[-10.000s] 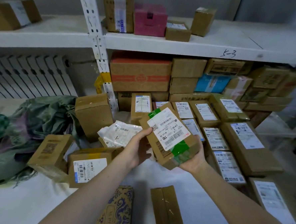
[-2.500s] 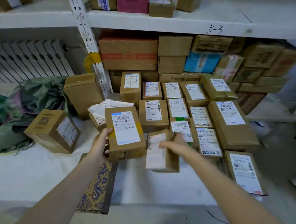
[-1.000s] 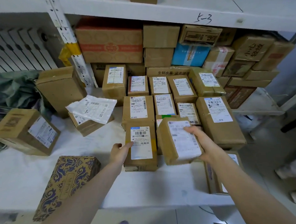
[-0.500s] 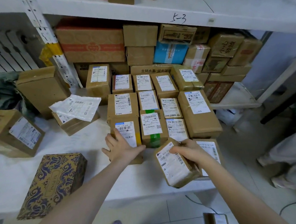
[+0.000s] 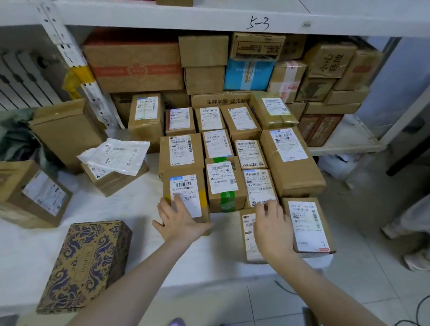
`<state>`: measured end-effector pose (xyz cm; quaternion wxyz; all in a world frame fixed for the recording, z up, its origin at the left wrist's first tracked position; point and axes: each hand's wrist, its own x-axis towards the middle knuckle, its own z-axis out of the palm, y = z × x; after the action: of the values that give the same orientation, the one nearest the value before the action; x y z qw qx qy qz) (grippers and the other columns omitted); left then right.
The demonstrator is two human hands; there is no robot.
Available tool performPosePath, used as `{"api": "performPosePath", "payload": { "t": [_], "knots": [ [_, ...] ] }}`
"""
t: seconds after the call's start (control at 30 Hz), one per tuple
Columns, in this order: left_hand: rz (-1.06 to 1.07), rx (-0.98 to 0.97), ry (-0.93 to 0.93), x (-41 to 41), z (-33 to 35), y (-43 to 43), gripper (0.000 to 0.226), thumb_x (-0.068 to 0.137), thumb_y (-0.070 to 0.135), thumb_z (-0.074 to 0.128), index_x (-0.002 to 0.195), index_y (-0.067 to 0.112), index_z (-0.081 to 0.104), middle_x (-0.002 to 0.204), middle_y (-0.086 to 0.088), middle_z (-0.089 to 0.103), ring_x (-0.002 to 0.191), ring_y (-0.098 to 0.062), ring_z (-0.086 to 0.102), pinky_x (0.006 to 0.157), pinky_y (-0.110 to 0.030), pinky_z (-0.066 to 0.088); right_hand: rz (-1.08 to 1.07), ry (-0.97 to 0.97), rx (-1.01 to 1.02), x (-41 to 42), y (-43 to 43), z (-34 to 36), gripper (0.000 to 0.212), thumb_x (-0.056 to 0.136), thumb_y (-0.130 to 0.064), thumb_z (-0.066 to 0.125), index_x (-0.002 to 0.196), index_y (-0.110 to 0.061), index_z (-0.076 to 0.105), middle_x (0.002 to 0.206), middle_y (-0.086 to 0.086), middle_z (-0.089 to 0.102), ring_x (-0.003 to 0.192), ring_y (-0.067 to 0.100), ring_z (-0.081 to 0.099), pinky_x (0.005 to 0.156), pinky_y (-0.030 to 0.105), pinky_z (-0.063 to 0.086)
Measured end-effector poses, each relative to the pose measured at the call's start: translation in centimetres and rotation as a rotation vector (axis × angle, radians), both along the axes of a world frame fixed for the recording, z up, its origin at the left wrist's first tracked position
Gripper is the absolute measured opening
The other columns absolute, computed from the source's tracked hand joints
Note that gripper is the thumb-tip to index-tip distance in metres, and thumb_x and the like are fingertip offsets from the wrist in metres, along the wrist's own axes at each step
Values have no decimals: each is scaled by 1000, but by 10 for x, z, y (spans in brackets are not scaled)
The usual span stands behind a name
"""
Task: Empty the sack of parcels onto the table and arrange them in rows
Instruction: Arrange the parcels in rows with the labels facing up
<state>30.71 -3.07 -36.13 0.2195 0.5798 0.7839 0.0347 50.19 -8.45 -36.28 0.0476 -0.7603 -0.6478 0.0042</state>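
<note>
Both hands are laid on parcels at the near end of the rows. With the left hand point(image 5: 180, 218), spread fingers are pressed flat on the yellow-taped box point(image 5: 190, 186). The right hand point(image 5: 272, 229) is rested palm-down, fingers loosely extended, on the small parcel point(image 5: 247, 238), just beside the near-right box point(image 5: 308, 226). The sack point(image 5: 4, 134) is seen crumpled at the far left of the table point(image 5: 14, 259). For a tidy row, the small parcel is best squared, label up, against its neighbours. The patterned box point(image 5: 89, 263) is yet to be placed.
</note>
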Motion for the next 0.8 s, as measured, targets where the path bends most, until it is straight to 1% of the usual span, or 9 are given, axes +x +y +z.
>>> {"api": "performPosePath", "payload": {
  "t": [0.07,0.13,0.2,0.27,0.4,0.5,0.6,0.7,0.8],
  "knots": [
    [30,4,-9,-1,-2,-1,129,52,74,72,147,23,2,151,-17,2,145,-33,5,115,-54,13,-24,16,-65,-3,-2,-9,55,52,-36,85,91,-5,61,95,19,58,87,35,60,60,39,52],
    [85,22,-55,-1,-2,0,125,51,69,74,145,25,6,145,-16,14,139,-33,18,113,-52,21,-54,29,-195,-7,-5,-15,79,54,-61,75,106,-4,59,109,20,55,108,39,55,80,47,52],
    [117,30,-97,-1,1,2,120,52,62,76,144,27,9,139,-14,21,132,-33,26,108,-48,29,-62,1,-272,-7,-8,-17,95,65,-69,65,132,-3,44,132,22,42,132,41,37,105,48,37],
    [125,44,-114,-3,3,3,117,53,59,77,144,29,10,136,-13,22,130,-33,27,106,-47,31,-63,4,-268,-6,-8,-20,96,74,-65,62,142,-6,29,143,21,30,141,39,23,114,44,25],
    [124,49,-139,-10,5,2,115,54,60,77,144,31,13,136,-13,22,130,-33,27,107,-45,30,31,62,-166,-15,-2,-14,74,64,-44,79,121,-3,54,122,22,50,113,41,53,96,50,47],
    [103,30,-136,-17,5,1,117,53,58,77,146,32,11,137,-12,20,132,-33,27,110,-44,29,225,240,-152,-40,12,-2,56,85,-28,62,134,-8,44,136,15,38,124,32,43,103,38,42],
    [45,-45,-145,-29,4,2,120,56,62,77,149,37,4,146,-14,14,138,-35,21,116,-47,20,320,415,-127,-68,29,4,44,89,-23,57,131,-13,49,131,8,41,119,25,47,96,36,47],
    [124,35,-242,-55,14,3,112,69,66,71,153,29,7,158,-17,0,146,-37,7,118,-50,13,253,530,-173,-99,45,13,38,90,-22,54,126,-14,48,126,8,46,109,29,57,84,42,52],
    [271,241,-175,-104,25,-6,96,80,49,68,152,13,17,157,-22,9,145,-39,11,117,-49,17,55,607,-255,-122,59,19,43,92,-32,53,127,-10,39,127,11,47,107,32,58,76,38,50]
  ]
}}
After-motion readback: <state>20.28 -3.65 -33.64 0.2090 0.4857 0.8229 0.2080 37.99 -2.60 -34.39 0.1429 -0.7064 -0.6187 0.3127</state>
